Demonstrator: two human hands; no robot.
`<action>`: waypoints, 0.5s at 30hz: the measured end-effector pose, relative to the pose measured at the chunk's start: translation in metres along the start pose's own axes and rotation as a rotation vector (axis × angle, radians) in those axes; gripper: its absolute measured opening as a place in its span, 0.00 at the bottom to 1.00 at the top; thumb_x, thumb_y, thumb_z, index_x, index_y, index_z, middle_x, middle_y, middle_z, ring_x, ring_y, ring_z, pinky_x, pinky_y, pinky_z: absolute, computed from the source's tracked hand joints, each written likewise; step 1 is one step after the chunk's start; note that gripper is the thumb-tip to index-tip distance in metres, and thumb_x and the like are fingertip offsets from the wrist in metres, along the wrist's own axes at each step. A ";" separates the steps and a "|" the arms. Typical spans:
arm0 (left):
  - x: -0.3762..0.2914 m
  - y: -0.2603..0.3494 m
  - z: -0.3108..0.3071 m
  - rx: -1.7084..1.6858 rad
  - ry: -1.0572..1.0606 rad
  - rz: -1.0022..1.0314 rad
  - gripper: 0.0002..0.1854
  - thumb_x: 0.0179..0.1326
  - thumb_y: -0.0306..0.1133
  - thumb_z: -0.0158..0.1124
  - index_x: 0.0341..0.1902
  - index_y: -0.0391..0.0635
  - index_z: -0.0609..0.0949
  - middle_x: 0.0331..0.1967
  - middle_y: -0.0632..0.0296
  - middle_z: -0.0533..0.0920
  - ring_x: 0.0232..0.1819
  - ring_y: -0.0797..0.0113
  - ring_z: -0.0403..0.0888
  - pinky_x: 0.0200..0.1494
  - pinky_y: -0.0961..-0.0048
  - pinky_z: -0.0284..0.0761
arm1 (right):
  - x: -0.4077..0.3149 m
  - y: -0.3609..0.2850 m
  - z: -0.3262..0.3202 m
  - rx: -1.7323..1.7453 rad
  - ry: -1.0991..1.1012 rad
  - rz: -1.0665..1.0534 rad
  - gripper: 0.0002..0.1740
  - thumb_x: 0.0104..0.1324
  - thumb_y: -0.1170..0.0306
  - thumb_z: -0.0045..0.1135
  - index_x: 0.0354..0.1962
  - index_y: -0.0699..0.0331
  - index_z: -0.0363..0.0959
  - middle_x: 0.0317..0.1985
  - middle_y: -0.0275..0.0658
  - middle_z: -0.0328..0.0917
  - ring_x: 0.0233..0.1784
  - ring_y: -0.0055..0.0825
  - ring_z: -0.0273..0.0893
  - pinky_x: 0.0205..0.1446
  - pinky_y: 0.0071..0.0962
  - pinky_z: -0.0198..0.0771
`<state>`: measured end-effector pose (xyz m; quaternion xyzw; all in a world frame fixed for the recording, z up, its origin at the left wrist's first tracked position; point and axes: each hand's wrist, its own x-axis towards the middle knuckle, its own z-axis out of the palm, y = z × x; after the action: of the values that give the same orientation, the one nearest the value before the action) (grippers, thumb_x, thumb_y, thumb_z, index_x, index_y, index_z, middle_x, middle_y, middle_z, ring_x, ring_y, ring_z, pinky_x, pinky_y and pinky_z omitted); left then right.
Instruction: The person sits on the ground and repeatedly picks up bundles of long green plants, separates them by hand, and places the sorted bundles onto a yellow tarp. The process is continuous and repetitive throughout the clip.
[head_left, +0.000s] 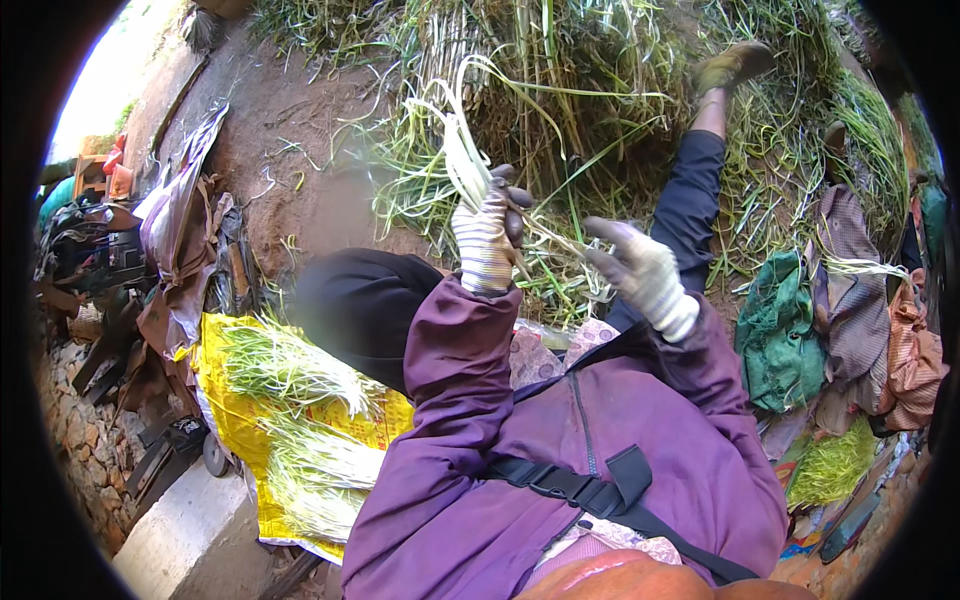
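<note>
My left hand (491, 225), in a striped knit glove with dark fingers, is closed around a small bundle of pale green-white plant stalks (463, 161). Their tips curl over above the fist. A thin brownish stem (551, 231) slants from that fist toward my right hand (637, 270), gloved the same way. The right fingertips are at the stem's end, but whether they pinch it is unclear. Just beyond both hands rises a large heap of uprooted leafy plants (540, 112), part green and part dried. Loose green leaves lie below the hands.
At left, a yellow woven sack (225, 352) with printing carries several bunches of pale stalks (322, 450). A concrete block (191, 525) stands beside it. Bare soil (300, 195) lies left of the heap. At right are a green sack (784, 337), piled cloth (855, 300) and another green bunch (832, 465).
</note>
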<state>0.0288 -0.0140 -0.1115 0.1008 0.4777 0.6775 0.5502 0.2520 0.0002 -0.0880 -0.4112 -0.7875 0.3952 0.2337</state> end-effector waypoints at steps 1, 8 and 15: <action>-0.002 -0.002 0.000 0.036 -0.027 0.002 0.19 0.65 0.39 0.59 0.53 0.38 0.75 0.25 0.61 0.82 0.14 0.84 0.66 0.15 0.86 0.60 | 0.010 -0.008 0.011 0.166 -0.093 0.086 0.20 0.64 0.62 0.57 0.50 0.64 0.73 0.41 0.48 0.79 0.37 0.38 0.81 0.39 0.28 0.75; -0.024 -0.019 0.002 0.053 0.030 -0.159 0.20 0.66 0.41 0.59 0.54 0.39 0.75 0.27 0.61 0.82 0.26 0.74 0.76 0.28 0.76 0.73 | 0.015 -0.007 0.056 0.155 -0.263 0.119 0.11 0.64 0.65 0.54 0.40 0.62 0.75 0.27 0.45 0.77 0.29 0.39 0.78 0.34 0.30 0.72; 0.006 -0.009 -0.036 -0.443 -0.247 -0.215 0.22 0.68 0.42 0.54 0.59 0.40 0.69 0.21 0.72 0.72 0.16 0.76 0.67 0.16 0.76 0.65 | 0.041 0.031 0.048 0.440 -0.084 0.059 0.12 0.62 0.66 0.60 0.41 0.62 0.78 0.34 0.42 0.80 0.36 0.33 0.80 0.40 0.25 0.75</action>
<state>0.0080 -0.0288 -0.1396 0.0088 0.2551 0.6856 0.6818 0.2107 0.0245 -0.1390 -0.3563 -0.6791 0.5807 0.2730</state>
